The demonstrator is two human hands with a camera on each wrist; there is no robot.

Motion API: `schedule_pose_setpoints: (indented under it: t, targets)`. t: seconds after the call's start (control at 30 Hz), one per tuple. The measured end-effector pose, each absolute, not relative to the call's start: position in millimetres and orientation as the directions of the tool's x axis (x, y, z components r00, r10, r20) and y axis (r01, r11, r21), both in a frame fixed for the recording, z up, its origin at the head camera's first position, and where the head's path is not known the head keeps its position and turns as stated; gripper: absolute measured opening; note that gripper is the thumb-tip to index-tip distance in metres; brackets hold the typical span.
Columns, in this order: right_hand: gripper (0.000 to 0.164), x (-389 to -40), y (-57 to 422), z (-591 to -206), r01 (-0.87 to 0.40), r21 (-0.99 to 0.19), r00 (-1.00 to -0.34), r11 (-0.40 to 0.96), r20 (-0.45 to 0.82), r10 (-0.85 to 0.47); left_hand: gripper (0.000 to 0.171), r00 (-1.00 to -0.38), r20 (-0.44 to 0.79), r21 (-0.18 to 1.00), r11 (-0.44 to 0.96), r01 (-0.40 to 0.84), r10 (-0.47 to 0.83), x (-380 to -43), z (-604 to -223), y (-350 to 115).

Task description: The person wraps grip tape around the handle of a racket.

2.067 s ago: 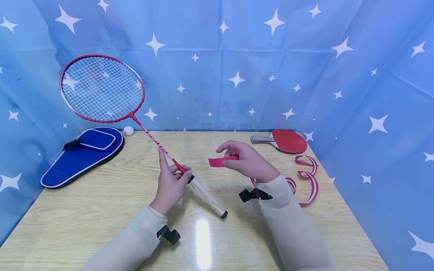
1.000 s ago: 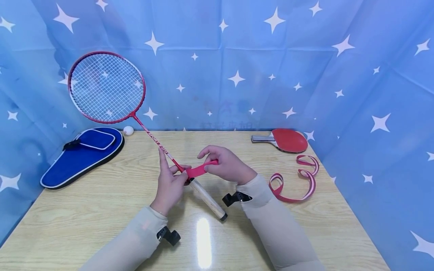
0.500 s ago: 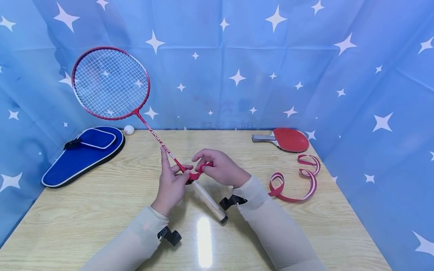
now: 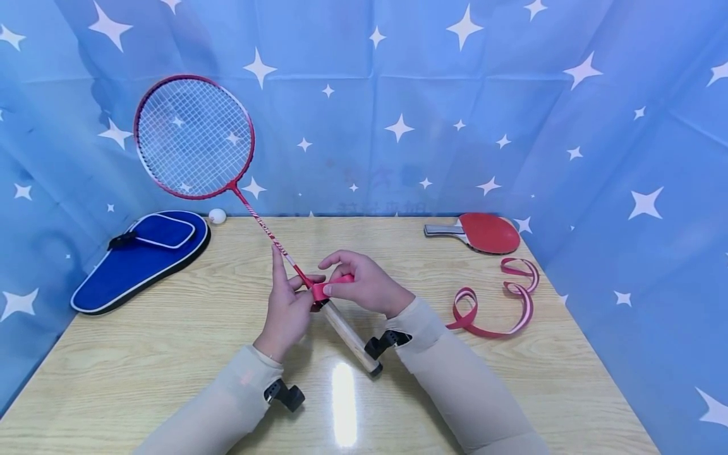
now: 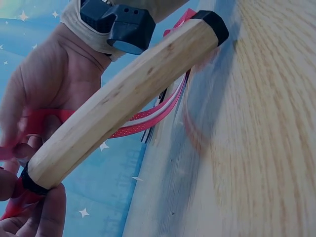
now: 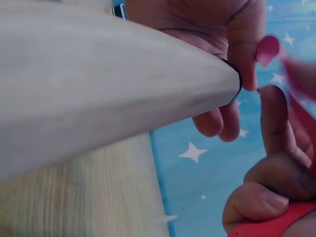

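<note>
My left hand [image 4: 284, 319] grips a red badminton racket [image 4: 265, 229] where the shaft meets the handle. The racket tilts with its strung head up and to the left. Its handle [image 5: 123, 98] is bare pale wood with black ends, pointing down toward the right. My right hand [image 4: 370, 285] pinches a strip of red grip tape [image 4: 320, 291] against the top of the handle, by the left thumb. In the left wrist view, a length of perforated tape [image 5: 148, 121] with a white stripe hangs behind the handle. Fingers hide part of the tape's contact with the handle.
Loose tape [image 4: 495, 333] curls on the right of the wooden table [image 4: 170, 360]. A red table tennis bat [image 4: 488, 233] lies behind it. Back left are a blue bat case [image 4: 142, 265] and a white ball [image 4: 217, 216]. A starry blue curtain [image 4: 352, 126] surrounds the table.
My right hand has brought the tape left to the handle's top, where it now lies across it. The racket head has swung slightly up and right. My left hand keeps its hold.
</note>
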State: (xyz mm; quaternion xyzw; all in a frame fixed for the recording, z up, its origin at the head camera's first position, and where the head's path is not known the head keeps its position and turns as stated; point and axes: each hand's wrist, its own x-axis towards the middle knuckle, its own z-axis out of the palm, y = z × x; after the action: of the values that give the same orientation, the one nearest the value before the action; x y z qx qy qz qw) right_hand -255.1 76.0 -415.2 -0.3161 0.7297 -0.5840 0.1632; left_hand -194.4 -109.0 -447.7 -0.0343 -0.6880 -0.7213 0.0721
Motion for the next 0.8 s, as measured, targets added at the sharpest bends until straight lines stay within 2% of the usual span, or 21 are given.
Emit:
schedule_pose_setpoints:
  t: [0.4, 0.8]
  targets:
    - [0.04, -255.9, 75.8, -417.5, -0.312, -0.925, -0.785, 0.215, 0.124, -0.607, 0.109, -0.991, 0.123, 0.992, -0.015, 0.124, -0.046, -194.1, -445.4, -110.3]
    - [0.042, -255.0, 73.2, -417.7, -0.256, -0.936, -0.812, 0.24, 0.073, -0.578, 0.108, -0.993, 0.119, 0.991, -0.059, 0.12, -0.021, -193.8, -445.6, -108.5]
